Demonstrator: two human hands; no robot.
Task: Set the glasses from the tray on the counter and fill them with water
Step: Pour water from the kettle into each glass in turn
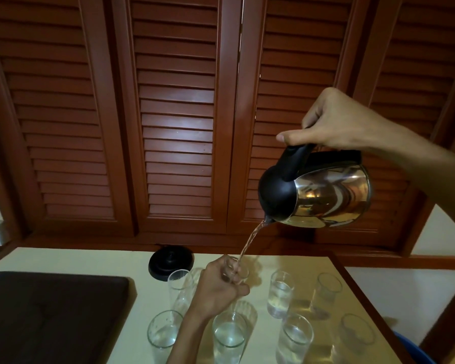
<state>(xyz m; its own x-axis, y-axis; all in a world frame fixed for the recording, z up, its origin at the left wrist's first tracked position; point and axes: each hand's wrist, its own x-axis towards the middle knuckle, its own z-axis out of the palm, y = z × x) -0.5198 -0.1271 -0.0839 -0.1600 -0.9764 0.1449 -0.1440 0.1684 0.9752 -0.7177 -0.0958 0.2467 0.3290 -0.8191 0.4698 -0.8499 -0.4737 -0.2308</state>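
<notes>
My right hand [334, 122] grips the black handle of a steel kettle [326, 195], tilted left, high above the counter. A thin stream of water [250, 240] falls from its spout into a clear glass [238, 270] that my left hand [218, 287] holds upright on the cream counter [90, 261]. Several other clear glasses stand around it: one with water at front centre [229, 334], one at front left [164, 331], one at right [280, 294], one at front right [294, 337]. A tall glass [180, 287] stands just left of my left hand.
A dark brown tray [50, 311] lies on the left of the counter. The kettle's black base [171, 262] sits at the back. Two more glasses [326, 292] stand near the right edge. Red-brown louvred doors [176, 114] rise behind. A blue object [415, 350] shows at bottom right.
</notes>
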